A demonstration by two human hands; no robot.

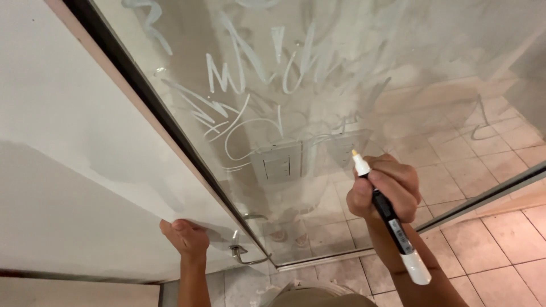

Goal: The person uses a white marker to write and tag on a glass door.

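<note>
While the right hand (385,187) gripped a black-and-white paint marker (387,215) in a closed fist, its pale tip pointed up and lay against, or just short of, the glass door (318,113); which of the two could not be told from the head view. The left hand (185,236) pressed against the white wall (68,142) beside the dark door frame (165,122), fingers curled and holding nothing.

To draw well here, I judged that the fist grip wanted loosening toward the fingertips, since a clenched hold makes strokes jerky on so slick a surface. The tip should meet the glass squarely and move with even pressure, and the braced left hand ought to keep the body from swaying.

The glass was smooth, glossy and reflective, streaked with loose white scribbles (239,74) that looked chalky and half transparent. A metal handle (244,256), thin and curved, sat near the door's lower corner. The floor (500,239) was laid with square beige tiles with matt faces and pale grout lines. The marker's barrel was a straight cylinder with a white end.
</note>
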